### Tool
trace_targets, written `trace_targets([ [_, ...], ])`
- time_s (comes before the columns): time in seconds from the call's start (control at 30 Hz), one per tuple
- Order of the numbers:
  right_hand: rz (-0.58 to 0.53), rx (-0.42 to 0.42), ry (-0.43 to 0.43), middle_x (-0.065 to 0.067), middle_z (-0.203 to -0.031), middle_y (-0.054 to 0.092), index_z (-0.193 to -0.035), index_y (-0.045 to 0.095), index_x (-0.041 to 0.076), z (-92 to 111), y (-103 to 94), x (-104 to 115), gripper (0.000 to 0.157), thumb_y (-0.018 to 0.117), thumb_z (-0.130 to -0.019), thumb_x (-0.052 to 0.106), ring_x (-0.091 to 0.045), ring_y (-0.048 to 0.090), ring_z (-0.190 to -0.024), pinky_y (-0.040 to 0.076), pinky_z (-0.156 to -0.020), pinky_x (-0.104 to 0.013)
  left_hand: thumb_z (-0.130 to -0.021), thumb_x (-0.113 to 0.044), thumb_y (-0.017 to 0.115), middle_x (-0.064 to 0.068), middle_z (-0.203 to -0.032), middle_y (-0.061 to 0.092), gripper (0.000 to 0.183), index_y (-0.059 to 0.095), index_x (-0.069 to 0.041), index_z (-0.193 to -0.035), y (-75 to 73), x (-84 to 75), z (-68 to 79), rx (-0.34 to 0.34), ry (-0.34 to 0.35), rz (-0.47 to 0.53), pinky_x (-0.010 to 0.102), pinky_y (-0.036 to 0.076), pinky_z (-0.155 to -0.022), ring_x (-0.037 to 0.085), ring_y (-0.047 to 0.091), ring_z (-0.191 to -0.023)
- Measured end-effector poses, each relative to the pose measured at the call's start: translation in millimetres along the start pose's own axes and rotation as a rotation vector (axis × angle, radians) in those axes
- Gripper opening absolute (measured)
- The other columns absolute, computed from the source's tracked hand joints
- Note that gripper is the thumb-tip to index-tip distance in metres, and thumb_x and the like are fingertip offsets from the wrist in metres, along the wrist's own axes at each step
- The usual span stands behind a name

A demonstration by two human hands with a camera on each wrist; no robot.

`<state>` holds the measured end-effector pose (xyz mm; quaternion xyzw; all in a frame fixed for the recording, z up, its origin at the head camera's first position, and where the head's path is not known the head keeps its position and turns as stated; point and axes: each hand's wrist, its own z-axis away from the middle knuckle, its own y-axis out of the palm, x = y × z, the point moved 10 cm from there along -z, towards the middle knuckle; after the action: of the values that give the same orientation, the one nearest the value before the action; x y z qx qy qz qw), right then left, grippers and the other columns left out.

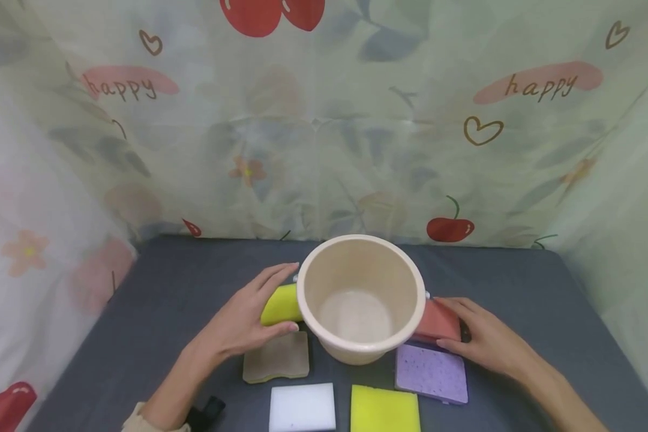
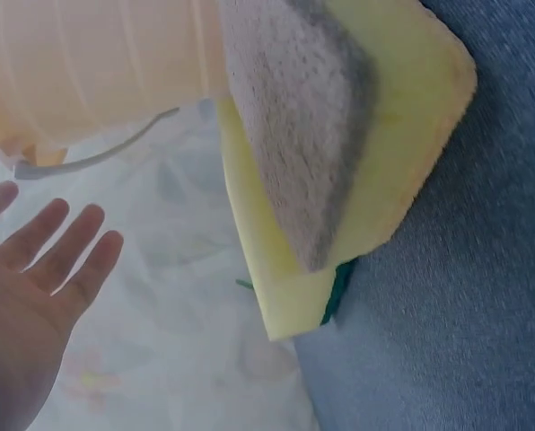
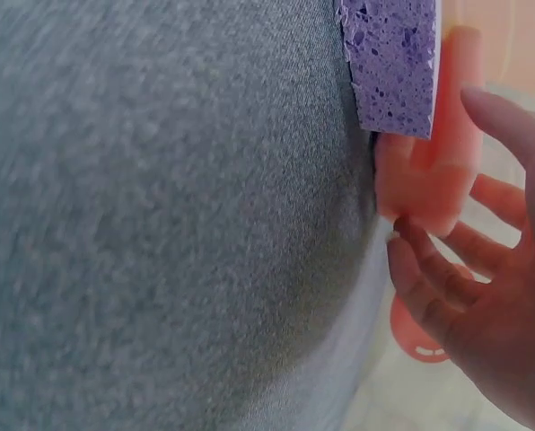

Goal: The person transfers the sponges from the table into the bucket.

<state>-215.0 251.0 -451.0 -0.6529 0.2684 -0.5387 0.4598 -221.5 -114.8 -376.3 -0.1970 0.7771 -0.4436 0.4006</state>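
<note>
A cream bucket [image 1: 359, 351] stands upright at the middle of the table. My left hand [image 1: 248, 315] is spread beside its left side, above a yellow sponge [image 1: 282, 305] with a green scouring layer. In the left wrist view that hand [image 2: 34, 278] has extended, separated fingers and holds nothing. On the bucket's other side lies a red sponge [image 1: 438, 322]. Around its outer end is my right hand [image 1: 488, 339], thumb and fingers apart and loosely bent, fingertips right at the sponge. A purple sponge [image 3: 393, 67] lies close in front of the red one.
Nearer along the table [image 1: 156, 336] lie a grey-brown sponge [image 1: 276, 357], a white sponge [image 1: 302, 408] and a bright yellow sponge [image 1: 385, 409]. A black object [image 1: 213, 409] shows beside the left wrist. Printed cloth [image 1: 313, 150] hangs behind the table and at both sides.
</note>
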Motion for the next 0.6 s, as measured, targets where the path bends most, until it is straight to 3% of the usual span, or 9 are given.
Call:
trace_targets([
  [0.27, 0.041, 0.002, 0.01, -0.01, -0.134, 0.058, -0.142, 0.055, 0.016, -4.1, -0.4, 2.8, 0.078, 0.071, -0.082, 0.063, -0.036, 0.053, -0.121, 0.048, -0.094, -0.06, -0.082, -0.057, 0.074, -0.007, -0.155, 0.035, 0.093, 0.024, -0.036, -0.157, 4.4, -5.0, -3.3, 0.007, 0.018, 0.063, 0.041, 0.051, -0.095, 0.016, 0.054, -0.123],
  [0.6, 0.01, -0.001, -0.024, -0.007, -0.129, 0.06, -0.139, 0.058, 0.014, -4.2, -3.8, 6.3, 0.075, 0.076, -0.081, 0.057, -0.027, 0.058, -0.112, 0.053, -0.09, -0.051, -0.088, -0.042, 0.075, -0.007, -0.151, 0.04, 0.083, 0.03, -0.028, -0.156, 7.4, -9.4, -8.5, 0.007, 0.048, 0.261, 0.037, 0.052, -0.093, 0.013, 0.051, -0.126],
])
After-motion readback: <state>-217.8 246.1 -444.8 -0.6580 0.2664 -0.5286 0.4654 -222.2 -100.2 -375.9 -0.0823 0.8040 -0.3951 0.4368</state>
